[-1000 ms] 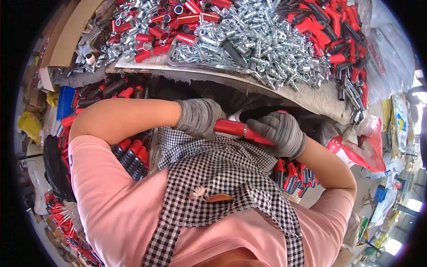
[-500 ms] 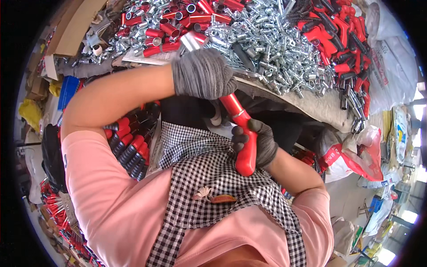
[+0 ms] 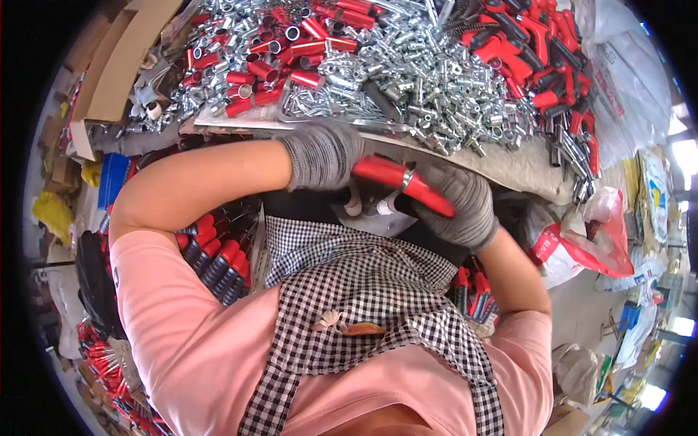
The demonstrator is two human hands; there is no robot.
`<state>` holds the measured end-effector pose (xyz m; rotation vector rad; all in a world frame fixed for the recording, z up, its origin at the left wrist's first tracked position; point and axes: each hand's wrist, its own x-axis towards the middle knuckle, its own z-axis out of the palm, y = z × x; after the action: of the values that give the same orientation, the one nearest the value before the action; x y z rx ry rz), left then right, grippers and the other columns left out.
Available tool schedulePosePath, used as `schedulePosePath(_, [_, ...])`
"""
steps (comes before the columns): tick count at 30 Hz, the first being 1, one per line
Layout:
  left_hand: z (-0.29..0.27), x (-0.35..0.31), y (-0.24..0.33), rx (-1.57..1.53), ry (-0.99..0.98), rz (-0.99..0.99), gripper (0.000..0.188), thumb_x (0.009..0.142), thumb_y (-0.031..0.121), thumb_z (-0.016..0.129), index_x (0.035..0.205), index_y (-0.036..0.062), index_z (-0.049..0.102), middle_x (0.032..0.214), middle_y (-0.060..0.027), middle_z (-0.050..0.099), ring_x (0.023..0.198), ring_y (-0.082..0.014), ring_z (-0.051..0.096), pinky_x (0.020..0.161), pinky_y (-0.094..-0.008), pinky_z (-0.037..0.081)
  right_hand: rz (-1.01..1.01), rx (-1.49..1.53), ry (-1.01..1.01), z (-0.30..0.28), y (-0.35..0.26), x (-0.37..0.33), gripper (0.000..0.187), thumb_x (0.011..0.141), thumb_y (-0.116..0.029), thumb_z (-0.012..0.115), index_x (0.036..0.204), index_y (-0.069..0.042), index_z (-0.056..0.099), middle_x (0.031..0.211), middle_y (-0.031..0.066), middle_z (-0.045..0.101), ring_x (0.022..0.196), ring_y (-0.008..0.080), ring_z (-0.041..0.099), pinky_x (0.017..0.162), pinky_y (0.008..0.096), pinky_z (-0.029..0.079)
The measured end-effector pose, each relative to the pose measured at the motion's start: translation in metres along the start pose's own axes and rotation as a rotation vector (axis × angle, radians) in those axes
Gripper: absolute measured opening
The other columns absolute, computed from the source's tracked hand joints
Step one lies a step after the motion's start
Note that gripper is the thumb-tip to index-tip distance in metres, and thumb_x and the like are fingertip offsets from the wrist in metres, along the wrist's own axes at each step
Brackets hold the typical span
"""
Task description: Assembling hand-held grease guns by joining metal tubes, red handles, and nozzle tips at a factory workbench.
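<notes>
In front of my apron, I hold a red tubular handle [image 3: 383, 171] with a silver ring round its middle, slanting down to the right. My left hand [image 3: 325, 154], in a grey knit glove, is closed at its upper left end, and its fingers are mostly hidden. Round the lower right part my gloved right hand [image 3: 462, 207] is closed, with the rounded red end showing over the palm. Both hands are slightly blurred, just in front of the workbench edge [image 3: 509, 166].
Silver metal fittings [image 3: 451, 94] and short red tubes [image 3: 262, 70] are heaped on the bench. Red and black handles [image 3: 538, 54] lie at the far right, beside clear plastic [image 3: 625, 87]. A cardboard box [image 3: 123, 65] stands far left. Below the bench are more red-and-black handles [image 3: 218, 261].
The red handle has swung from steep to flatter, its rounded end rising to the right. My right hand moved up and away from my apron; my left hand shifted slightly left and nearer me.
</notes>
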<state>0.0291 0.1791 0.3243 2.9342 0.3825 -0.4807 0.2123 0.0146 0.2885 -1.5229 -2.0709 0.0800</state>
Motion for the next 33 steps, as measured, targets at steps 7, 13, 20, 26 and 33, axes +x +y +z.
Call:
schedulePosePath(7, [0.032,-0.008,0.013,-0.679,-0.538,-0.02,0.033,0.059,0.023,0.071,0.084,0.002,0.066,0.069,-0.0151,0.064,0.065,-0.0306,0.063,0.062,-0.0384,0.05,-0.638,-0.173,-0.139,-0.013,0.008,0.0,0.046,0.066,-0.019,0.061,0.108,0.001,0.062,0.085,0.0108,0.061,0.073,0.0264,0.062,0.062,0.0381,0.051])
schedulePosePath(13, [0.039,-0.008,0.01,-0.508,-0.272,0.112,0.026,0.068,0.026,0.067,0.081,0.0041,0.065,0.072,-0.0167,0.065,0.067,-0.0332,0.064,0.064,-0.0411,0.051,-0.114,0.243,-0.194,0.003,0.0,-0.009,0.05,0.063,-0.014,0.073,0.11,-0.002,0.063,0.086,0.0128,0.065,0.074,0.0272,0.065,0.065,0.0364,0.052])
schedulePosePath(20, [0.023,-0.013,0.004,-0.117,-0.047,-0.108,0.038,0.066,0.036,0.074,0.088,0.0052,0.066,0.076,-0.0167,0.066,0.075,-0.0329,0.066,0.068,-0.0444,0.052,0.7,1.154,-0.265,0.026,-0.004,-0.013,0.042,0.078,-0.02,0.069,0.114,-0.002,0.057,0.088,0.0062,0.065,0.073,0.0159,0.062,0.067,0.0304,0.052])
schedulePosePath(26, [0.024,-0.006,-0.025,0.541,0.847,0.496,0.022,0.071,0.023,0.059,0.087,0.0091,0.06,0.079,-0.006,0.061,0.067,-0.0221,0.06,0.057,-0.0366,0.048,0.828,2.567,-0.294,0.076,-0.021,-0.034,0.057,0.077,-0.03,0.069,0.121,0.002,0.052,0.087,0.0074,0.062,0.067,0.0152,0.059,0.068,0.0336,0.053])
schedulePosePath(33, [0.034,-0.01,-0.008,-0.735,-0.437,0.096,0.029,0.068,0.025,0.072,0.088,0.0048,0.064,0.071,-0.015,0.064,0.065,-0.0292,0.063,0.06,-0.037,0.049,-0.223,-0.05,-0.275,-0.009,0.006,0.006,0.04,0.063,-0.016,0.069,0.102,-0.007,0.064,0.072,0.0082,0.059,0.071,0.0264,0.064,0.068,0.0394,0.053])
